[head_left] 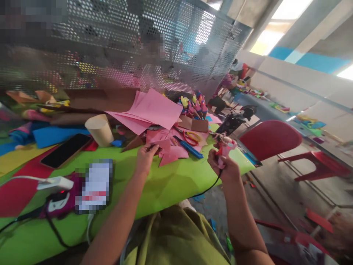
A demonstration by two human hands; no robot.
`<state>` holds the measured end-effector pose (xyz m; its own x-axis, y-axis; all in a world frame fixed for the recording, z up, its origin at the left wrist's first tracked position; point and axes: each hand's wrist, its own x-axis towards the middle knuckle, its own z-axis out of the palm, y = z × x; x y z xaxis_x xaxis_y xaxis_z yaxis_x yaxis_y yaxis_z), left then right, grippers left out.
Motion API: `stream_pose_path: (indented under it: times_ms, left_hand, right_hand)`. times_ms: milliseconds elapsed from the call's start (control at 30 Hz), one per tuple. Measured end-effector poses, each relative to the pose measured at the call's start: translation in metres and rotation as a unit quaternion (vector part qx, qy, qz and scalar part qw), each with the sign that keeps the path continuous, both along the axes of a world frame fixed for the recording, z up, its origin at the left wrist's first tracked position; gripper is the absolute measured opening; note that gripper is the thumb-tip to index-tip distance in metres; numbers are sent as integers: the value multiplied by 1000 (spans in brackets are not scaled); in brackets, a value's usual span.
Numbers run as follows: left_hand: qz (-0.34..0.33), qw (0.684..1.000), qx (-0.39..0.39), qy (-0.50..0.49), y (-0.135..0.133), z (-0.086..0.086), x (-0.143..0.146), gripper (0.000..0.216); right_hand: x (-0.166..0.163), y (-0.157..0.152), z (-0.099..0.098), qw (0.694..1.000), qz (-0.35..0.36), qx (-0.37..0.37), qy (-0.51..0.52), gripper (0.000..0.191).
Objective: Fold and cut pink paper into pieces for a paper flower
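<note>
My left hand [147, 156] pinches the edge of a small piece of pink paper [163, 145] over the green tabletop. To the right, past the table's front edge, my right hand [225, 165] is wrapped round a pink hot glue gun [227, 150], whose black cord [211, 188] hangs in a curve beneath it. Pink paper scraps [176, 154] lie just beyond my left hand. Among them rest a blue cutter knife [190, 148] and a tool with red and yellow handles [192, 138]. A stack of larger pink sheets [154, 110] is spread behind.
A cardboard tube [99, 129], a dark phone [66, 150] and a lit phone [96, 186] occupy the left side, beside a purple power strip [59, 204]. Pink-and-blue paper cones [197, 106] stand at the back. A perforated metal screen [124, 48] rises behind; a red chair [271, 140] stands right.
</note>
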<state>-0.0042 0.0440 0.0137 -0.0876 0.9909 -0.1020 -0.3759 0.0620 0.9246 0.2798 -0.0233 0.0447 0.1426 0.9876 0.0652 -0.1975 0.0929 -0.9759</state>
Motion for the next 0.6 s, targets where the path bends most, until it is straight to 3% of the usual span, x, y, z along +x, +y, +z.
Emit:
stream_pose_path:
  times_ms: [200, 333, 600]
  left_hand:
    - [-8, 1000, -1, -7, 1, -9, 2, 23]
    - [-6, 1000, 9, 12, 1, -10, 3, 18]
    - [6, 994, -7, 110, 0, -6, 5, 12]
  right_hand:
    - [-44, 7, -12, 997, 36, -40, -62, 44]
    - [-65, 12, -20, 986, 67, -17, -151, 49]
    - [-99, 16, -15, 971, 96, -4, -218, 49]
